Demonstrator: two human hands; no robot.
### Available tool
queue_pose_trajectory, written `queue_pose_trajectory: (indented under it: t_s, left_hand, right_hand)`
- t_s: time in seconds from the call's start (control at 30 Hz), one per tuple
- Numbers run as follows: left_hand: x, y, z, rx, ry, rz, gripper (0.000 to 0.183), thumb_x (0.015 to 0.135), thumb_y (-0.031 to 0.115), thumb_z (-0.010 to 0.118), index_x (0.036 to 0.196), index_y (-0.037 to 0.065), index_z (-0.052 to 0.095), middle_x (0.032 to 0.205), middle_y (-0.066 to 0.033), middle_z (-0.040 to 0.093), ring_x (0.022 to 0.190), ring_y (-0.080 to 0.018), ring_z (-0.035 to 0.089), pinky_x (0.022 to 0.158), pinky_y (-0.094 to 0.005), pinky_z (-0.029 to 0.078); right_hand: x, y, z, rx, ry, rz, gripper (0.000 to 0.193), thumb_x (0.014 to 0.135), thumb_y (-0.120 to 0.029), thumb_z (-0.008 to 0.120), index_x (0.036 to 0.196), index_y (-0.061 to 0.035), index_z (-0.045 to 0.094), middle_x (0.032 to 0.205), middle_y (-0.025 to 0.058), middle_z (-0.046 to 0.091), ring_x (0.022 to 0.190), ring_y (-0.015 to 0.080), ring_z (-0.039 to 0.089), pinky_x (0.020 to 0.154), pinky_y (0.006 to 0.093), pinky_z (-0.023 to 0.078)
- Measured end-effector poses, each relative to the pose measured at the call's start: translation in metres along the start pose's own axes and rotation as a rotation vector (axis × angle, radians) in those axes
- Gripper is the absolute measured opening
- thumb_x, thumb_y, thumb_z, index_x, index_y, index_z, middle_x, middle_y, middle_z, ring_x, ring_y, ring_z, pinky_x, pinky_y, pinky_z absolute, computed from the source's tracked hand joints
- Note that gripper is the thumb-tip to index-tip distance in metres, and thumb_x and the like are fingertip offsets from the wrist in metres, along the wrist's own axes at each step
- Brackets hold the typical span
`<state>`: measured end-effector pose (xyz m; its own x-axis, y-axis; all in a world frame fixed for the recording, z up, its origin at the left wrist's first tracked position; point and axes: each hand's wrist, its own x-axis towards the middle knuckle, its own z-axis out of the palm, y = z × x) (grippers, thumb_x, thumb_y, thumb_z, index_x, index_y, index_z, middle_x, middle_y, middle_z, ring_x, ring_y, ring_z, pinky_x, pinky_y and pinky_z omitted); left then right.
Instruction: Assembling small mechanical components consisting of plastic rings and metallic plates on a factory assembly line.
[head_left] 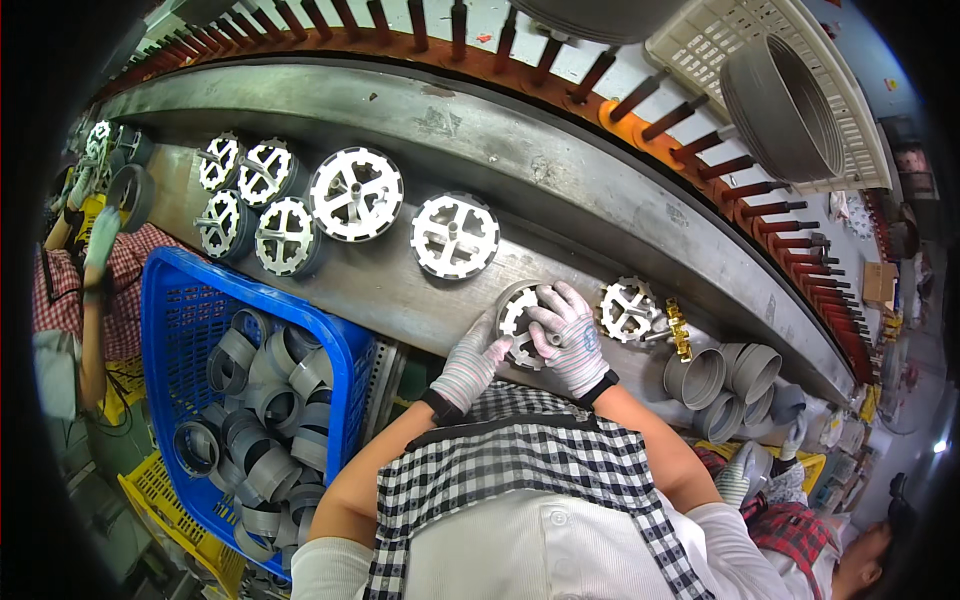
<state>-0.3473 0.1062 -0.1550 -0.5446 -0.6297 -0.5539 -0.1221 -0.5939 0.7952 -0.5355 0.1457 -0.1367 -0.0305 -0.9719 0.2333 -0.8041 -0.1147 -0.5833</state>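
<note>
Both my hands, in striped gloves, are on a white notched, spoked wheel (514,318) with a grey ring around its rim, at the near edge of the bench. Closed along its left side, my left hand (472,360) grips the ring, with the thumb near the wheel's lower edge. My right hand (570,340) lies over the right half, its fingers bent onto the wheel and hiding much of it. A bare spoked wheel (629,309) lies just right of my right hand, beside some gold-coloured metal pieces (679,330).
Several spoked wheels (455,236) stand along the metal bench (375,305) to the left. Grey rings (693,378) are grouped at right. A blue basket (345,385) holds many rings. Behind runs a rack of upright rods (505,42). Co-workers' hands (103,235) show at both sides.
</note>
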Motion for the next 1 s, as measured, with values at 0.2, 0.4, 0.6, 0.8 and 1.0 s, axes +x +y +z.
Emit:
queue_pose_trajectory:
  t_s: [0.2,0.4,0.6,0.8,1.0]
  left_hand:
    - [0.005,-0.008,0.004,-0.03,0.087,-0.004,0.059,0.092,0.005,0.055,0.146,0.006,0.031,0.13,-0.0118,0.052,0.11,-0.0167,0.053,0.09,-0.0276,0.047]
    - [0.007,0.004,0.009,-0.007,0.131,-0.1,0.058,0.092,0.005,0.055,0.145,0.012,0.034,0.121,-0.0108,0.056,0.099,-0.0164,0.057,0.078,-0.0301,0.053]
    - [0.024,-0.033,-0.009,0.179,0.158,-0.075,0.053,0.091,0.009,0.056,0.141,0.009,0.04,0.122,-0.0123,0.057,0.098,-0.0219,0.061,0.083,-0.0325,0.052]
    - [0.006,-0.007,-0.024,0.253,0.119,0.115,0.054,0.091,0.015,0.055,0.137,-0.005,0.038,0.133,-0.0212,0.05,0.114,-0.0239,0.055,0.094,-0.0312,0.044]
    - [-0.038,0.039,-0.062,0.272,0.108,0.1,0.052,0.092,0.019,0.056,0.136,-0.005,0.04,0.125,-0.0166,0.054,0.105,-0.0169,0.055,0.086,-0.027,0.047]
  right_hand:
    - [-0.002,0.001,0.006,-0.026,-0.001,0.004,0.024,0.073,-0.02,0.067,0.097,-0.0144,0.065,0.118,0.009,0.058,0.116,0.0338,0.048,0.097,0.0486,0.037]
    - [-0.006,0.011,0.014,-0.06,-0.022,-0.004,0.026,0.076,-0.022,0.067,0.1,-0.0139,0.066,0.121,0.0101,0.058,0.121,0.0345,0.046,0.102,0.0491,0.034]
    - [-0.009,0.01,0.016,-0.062,0.017,-0.025,0.028,0.077,-0.02,0.067,0.104,-0.0129,0.063,0.126,0.0121,0.055,0.125,0.0351,0.043,0.107,0.0505,0.026]
    - [-0.006,-0.025,-0.028,-0.092,0.053,-0.018,0.05,0.076,-0.033,0.068,0.118,-0.0084,0.055,0.126,0.0189,0.052,0.117,0.0355,0.05,0.098,0.0482,0.04]
    - [0.015,-0.021,-0.034,-0.353,-0.612,0.039,0.023,0.08,-0.018,0.061,0.1,-0.0075,0.067,0.084,0.0139,0.067,0.08,0.0307,0.066,0.069,0.0451,0.051]
